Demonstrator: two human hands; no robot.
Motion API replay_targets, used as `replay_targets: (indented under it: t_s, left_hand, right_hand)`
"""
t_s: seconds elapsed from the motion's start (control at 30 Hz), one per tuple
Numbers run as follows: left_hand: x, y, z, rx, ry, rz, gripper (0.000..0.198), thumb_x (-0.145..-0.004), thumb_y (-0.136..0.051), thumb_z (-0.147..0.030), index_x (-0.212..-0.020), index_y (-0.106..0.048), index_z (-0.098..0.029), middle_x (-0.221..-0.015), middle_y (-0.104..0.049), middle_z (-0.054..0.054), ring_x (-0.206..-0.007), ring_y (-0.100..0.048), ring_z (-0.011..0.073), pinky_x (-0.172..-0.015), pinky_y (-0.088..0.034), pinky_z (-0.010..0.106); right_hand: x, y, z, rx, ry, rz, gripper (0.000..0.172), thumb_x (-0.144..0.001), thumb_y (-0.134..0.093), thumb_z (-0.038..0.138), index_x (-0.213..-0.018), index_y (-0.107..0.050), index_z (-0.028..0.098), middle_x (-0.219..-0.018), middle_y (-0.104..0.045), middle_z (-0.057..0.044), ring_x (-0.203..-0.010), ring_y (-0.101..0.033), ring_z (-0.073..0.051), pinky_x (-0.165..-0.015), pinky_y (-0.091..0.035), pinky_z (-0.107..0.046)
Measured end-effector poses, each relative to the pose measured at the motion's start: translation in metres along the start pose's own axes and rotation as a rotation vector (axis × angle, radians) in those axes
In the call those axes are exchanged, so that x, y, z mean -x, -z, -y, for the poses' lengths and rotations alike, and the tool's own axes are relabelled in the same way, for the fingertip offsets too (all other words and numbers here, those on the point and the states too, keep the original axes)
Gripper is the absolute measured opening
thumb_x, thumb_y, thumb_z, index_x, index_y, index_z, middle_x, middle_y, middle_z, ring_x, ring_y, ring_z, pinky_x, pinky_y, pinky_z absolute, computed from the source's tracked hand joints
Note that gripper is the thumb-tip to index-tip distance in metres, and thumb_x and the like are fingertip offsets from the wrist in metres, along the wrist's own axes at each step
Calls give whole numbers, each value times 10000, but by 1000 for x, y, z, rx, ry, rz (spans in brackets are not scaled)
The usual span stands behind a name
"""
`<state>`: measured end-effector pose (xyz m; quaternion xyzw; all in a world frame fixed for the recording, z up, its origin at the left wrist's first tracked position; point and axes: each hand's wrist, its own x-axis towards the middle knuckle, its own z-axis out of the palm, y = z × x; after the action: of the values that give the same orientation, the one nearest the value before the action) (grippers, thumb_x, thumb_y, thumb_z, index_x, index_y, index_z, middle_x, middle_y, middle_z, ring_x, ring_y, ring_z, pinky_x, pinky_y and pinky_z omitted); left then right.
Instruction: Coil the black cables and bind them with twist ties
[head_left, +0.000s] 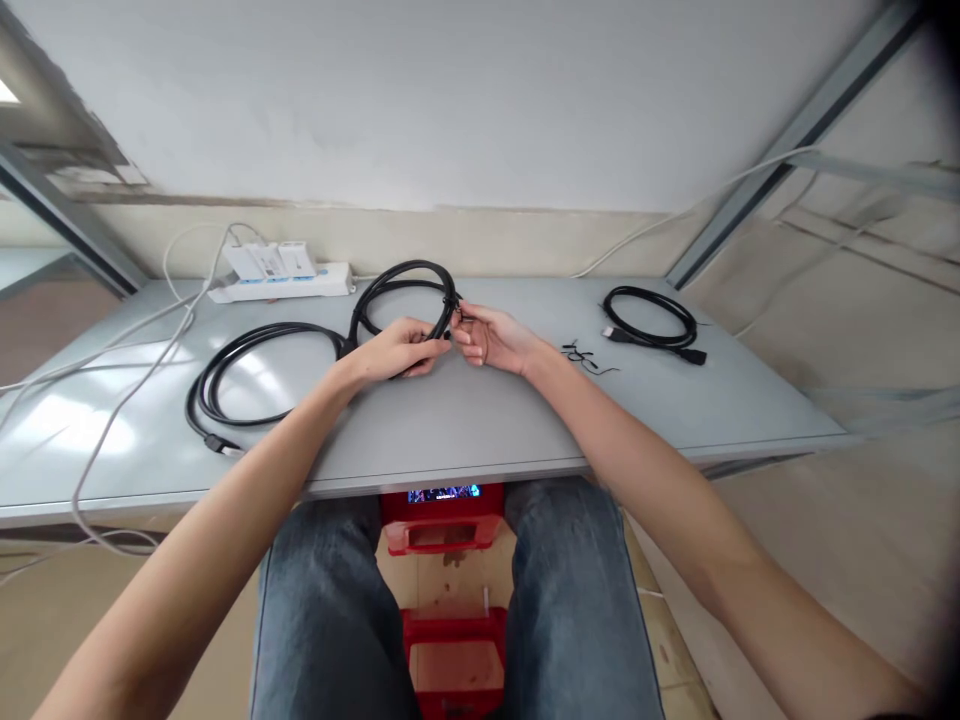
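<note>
My left hand (405, 350) is closed on a coiled black cable (412, 265) near the middle of the table; a black cable end pokes out by its fingertips. At the right side of this coil, my right hand (487, 337) pinches a thin black twist tie (459, 308) around the bundled strands. Just left of my left hand lies another black cable coil (196, 390) with a metal-tipped plug at its lower end. Several loose black twist ties (581, 357) are beside my right forearm. Farther right rests a smaller coiled black cable (652, 343) with both connectors showing.
A white power strip (285, 288) with white adapters plugged in stands at the back left. White cords (139, 395) run across the left side of the grey table (450, 430). Below the front edge are red stools (442, 530) and a lit screen (444, 493) between my knees.
</note>
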<state>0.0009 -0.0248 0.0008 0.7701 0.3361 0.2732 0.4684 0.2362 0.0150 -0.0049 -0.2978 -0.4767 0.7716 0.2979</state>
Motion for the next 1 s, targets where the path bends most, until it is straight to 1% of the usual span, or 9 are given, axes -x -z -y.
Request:
replay_targets:
  t_s: [0.17, 0.27, 0.33, 0.4, 0.53, 0.6, 0.77, 0.87, 1.0]
  left_hand:
    - [0, 1, 0, 16, -6, 3, 497, -1050, -761, -466, -683, -532, -219, -517, -553, -1, -498, -395, 81, -553, -314, 258]
    - [0, 1, 0, 5, -11, 6, 481, -1055, -748, -471, -696, -561, -211, -516, -557, 2, -500, -401, 84, -554, -318, 256]
    - [0, 2, 0, -7, -9, 13, 469, -1058, -739, -471, -704, -584, -206, -516, -555, -1, -500, -404, 85, -553, -321, 254]
    - [0, 2, 0, -14, 0, 12, 468, -1059, -739, -468, -701, -587, -207, -517, -554, -2, -499, -405, 86, -551, -325, 254]
    - [0, 3, 0, -28, 10, -11, 499, -1068, -728, -454, -664, -554, -217, -518, -553, 4, -499, -400, 85, -551, -330, 258]
    - [1, 4, -1, -29, 12, -14, 504, -1069, -723, -449, -655, -553, -216, -522, -552, 3, -501, -394, 84, -549, -324, 258]
    - [1, 4, -2, 3, 35, -30, 495, -1042, -752, -462, -662, -552, -216, -520, -547, -2, -502, -392, 86, -539, -314, 254]
    - [1, 3, -3, 21, 53, -38, 480, -1014, -781, -471, -674, -562, -212, -517, -546, -5, -506, -398, 90, -539, -316, 251]
    - [1, 2, -5, 33, 65, -39, 462, -992, -815, -478, -690, -600, -203, -510, -540, -12, -506, -389, 90, -540, -308, 253]
  right_hand:
    - [-1, 3, -3, -22, 53, 52, 379, -1121, -856, 453, -904, -661, 210, -703, -556, 77, -540, -504, -83, -475, -443, -176]
    - [-5, 6, -6, 3, 111, 66, 391, -1083, -906, 454, -892, -670, 208, -742, -609, 61, -612, -579, -95, -506, -502, -179]
    - [-8, 8, -8, 29, 155, 55, 407, -1049, -942, 468, -881, -680, 205, -780, -652, 44, -680, -643, -108, -545, -552, -187]
    - [-10, 10, -10, 58, 194, 40, 436, -996, -993, 488, -874, -684, 206, -806, -677, 31, -727, -677, -116, -571, -573, -189]
    - [-11, 12, -11, 112, 297, -1, 592, -769, -1129, 608, -852, -698, 211, -810, -698, 30, -684, -631, -102, -538, -541, -188]
    - [-11, 11, -10, 173, 361, -33, 649, -693, -1150, 670, -846, -717, 211, -816, -720, 20, -658, -605, -96, -528, -530, -197]
    - [-11, 9, -4, 406, 524, -180, 662, -686, -1129, 725, -834, -722, 224, -781, -736, -13, -610, -566, -106, -509, -506, -244]
    - [-10, 10, 0, 502, 577, -192, 647, -720, -1104, 731, -833, -709, 231, -781, -737, -19, -609, -573, -115, -522, -505, -263]
    - [-12, 16, 1, 620, 629, -196, 568, -821, -1026, 690, -827, -679, 241, -792, -721, -19, -631, -567, -132, -550, -488, -286]
